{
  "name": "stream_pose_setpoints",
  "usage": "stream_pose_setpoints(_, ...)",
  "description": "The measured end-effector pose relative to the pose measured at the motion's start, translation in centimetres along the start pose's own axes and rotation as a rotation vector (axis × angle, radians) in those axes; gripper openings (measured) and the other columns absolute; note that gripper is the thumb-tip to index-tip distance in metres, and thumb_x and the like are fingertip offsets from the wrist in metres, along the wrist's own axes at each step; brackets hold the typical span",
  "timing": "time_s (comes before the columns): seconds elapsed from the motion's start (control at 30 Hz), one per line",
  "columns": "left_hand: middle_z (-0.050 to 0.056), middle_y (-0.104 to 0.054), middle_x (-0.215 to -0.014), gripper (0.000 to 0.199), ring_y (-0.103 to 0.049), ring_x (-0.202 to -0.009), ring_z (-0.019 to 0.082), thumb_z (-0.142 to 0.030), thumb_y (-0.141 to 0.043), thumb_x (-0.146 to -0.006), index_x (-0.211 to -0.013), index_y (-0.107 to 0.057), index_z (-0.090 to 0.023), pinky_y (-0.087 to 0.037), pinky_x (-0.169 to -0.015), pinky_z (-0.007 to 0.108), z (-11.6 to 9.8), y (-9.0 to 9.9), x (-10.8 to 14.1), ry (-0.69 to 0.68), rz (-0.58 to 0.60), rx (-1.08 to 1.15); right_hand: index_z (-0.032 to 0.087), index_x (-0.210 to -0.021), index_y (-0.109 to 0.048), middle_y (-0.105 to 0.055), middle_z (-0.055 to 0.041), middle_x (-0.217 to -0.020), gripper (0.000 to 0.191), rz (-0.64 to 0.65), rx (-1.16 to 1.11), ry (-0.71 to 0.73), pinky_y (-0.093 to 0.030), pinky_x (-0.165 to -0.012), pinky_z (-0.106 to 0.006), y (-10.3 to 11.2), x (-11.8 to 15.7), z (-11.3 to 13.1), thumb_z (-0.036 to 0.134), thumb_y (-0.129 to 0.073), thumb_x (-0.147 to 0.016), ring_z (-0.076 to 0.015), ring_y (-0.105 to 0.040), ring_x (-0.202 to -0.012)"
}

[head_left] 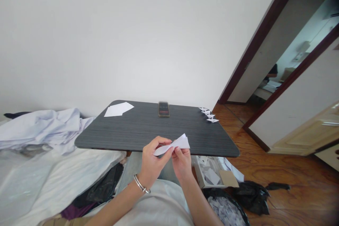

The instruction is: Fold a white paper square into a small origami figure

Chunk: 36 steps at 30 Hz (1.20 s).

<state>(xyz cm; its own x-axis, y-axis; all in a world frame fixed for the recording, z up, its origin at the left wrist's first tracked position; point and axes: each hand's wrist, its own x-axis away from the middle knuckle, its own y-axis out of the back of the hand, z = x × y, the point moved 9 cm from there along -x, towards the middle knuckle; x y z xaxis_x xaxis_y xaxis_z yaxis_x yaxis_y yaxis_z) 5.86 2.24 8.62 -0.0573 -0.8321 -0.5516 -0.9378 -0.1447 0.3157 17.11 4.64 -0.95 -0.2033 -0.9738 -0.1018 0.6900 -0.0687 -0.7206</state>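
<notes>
Both hands hold a piece of folded white paper [181, 143] just in front of the near edge of the dark table [143, 127]. My left hand [156, 157], with a silver bangle at the wrist, pinches the paper's left part between thumb and fingers. On the right, my right hand [182, 160] grips its lower edge, thumb close to the left thumb. The paper tapers to the left and fans into points at the upper right. Some fingertips are hidden behind it.
White paper sheets [119, 108] lie at the table's back left, a phone [164, 109] at the back middle. Several small folded paper pieces [208, 114] line the right edge. Below right are a box of paper [210, 174] and a black-bagged bin of paper pieces [225, 208].
</notes>
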Motion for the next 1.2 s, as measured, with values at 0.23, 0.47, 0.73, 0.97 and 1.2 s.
stream_pose_setpoints(0.23,0.0,-0.062,-0.07,0.007,-0.057,-0.062,0.012,-0.019,-0.059,-0.069,-0.076,-0.058,-0.016,-0.044,-0.059,0.02,-0.3,0.1,0.1,-0.011,-0.006,0.022,0.019,-0.058,-0.064,-0.059,0.0028,-0.054,0.016,0.035,-0.025,0.019,-0.037,-0.044,-0.018,-0.2,-0.1,0.1,0.029,-0.075,-0.054,-0.0073,-0.048,-0.047)
stream_pose_setpoints(0.47,-0.001,-0.06,-0.068,0.014,-0.055,-0.059,0.011,-0.022,-0.064,-0.066,-0.077,-0.056,-0.016,-0.044,-0.054,0.019,2.7,-0.6,-0.1,0.207,0.004,0.333,0.017,-0.063,-0.065,-0.063,0.0012,-0.054,0.012,-0.003,0.102,0.088,-0.038,-0.043,-0.019,0.1,0.1,0.7,0.027,-0.07,-0.06,-0.0092,-0.051,-0.047)
stream_pose_setpoints(0.73,-0.004,-0.056,-0.065,0.015,-0.051,-0.057,0.008,-0.019,-0.068,-0.062,-0.07,-0.057,-0.014,-0.044,-0.054,0.018,6.4,-2.3,0.2,0.378,0.038,0.736,0.015,-0.062,-0.064,-0.06,0.0007,-0.056,0.01,-0.051,0.565,0.321,-0.041,-0.05,-0.022,-0.3,1.2,3.8,0.024,-0.065,-0.066,-0.0125,-0.053,-0.053)
stream_pose_setpoints(0.97,-0.005,-0.053,-0.061,0.013,-0.049,-0.054,0.006,-0.016,-0.068,-0.062,-0.066,-0.056,-0.014,-0.04,-0.054,0.017,6.4,-2.5,0.1,0.379,0.046,0.821,0.015,-0.059,-0.062,-0.059,-0.0005,-0.055,0.019,-0.048,0.646,0.416,-0.042,-0.048,-0.023,-1.0,1.6,4.9,0.03,-0.059,-0.071,-0.0139,-0.055,-0.053)
stream_pose_setpoints(1.2,-0.005,-0.054,-0.061,0.014,-0.049,-0.052,0.006,-0.017,-0.069,-0.06,-0.065,-0.056,-0.014,-0.04,-0.053,0.017,6.5,-2.4,0.0,0.398,0.019,0.829,0.015,-0.063,-0.063,-0.057,0.0001,-0.06,0.015,-0.015,0.694,0.451,-0.042,-0.048,-0.022,-1.3,1.9,5.2,0.025,-0.059,-0.073,-0.0135,-0.056,-0.055)
